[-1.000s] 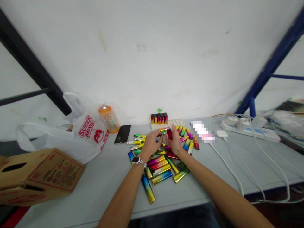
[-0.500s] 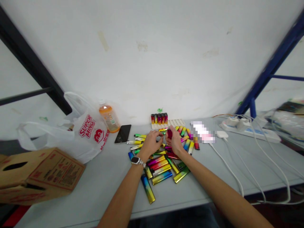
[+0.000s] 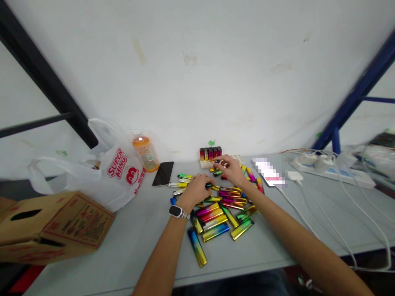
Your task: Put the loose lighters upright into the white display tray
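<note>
Shiny multicoloured lighters lie spread over the grey table around both hands. My left hand, with a watch on its wrist, is closed among them, its fingertips on the dark end of a lighter. Farther back, my right hand pinches a lighter whose body is mostly hidden by the fingers. It is held close to a pale holed tray, where several lighters stand upright at the left end. Fingers and palm cover part of the tray.
To the left are a cardboard box, a white plastic bag, an orange drink bottle and a dark phone. On the right lie a blurred-out phone, a white charger and a power strip with cables.
My right hand has moved back toward the tray with a lighter. My left hand has closed its fingers onto a lighter in the pile. The view has shifted slightly.
</note>
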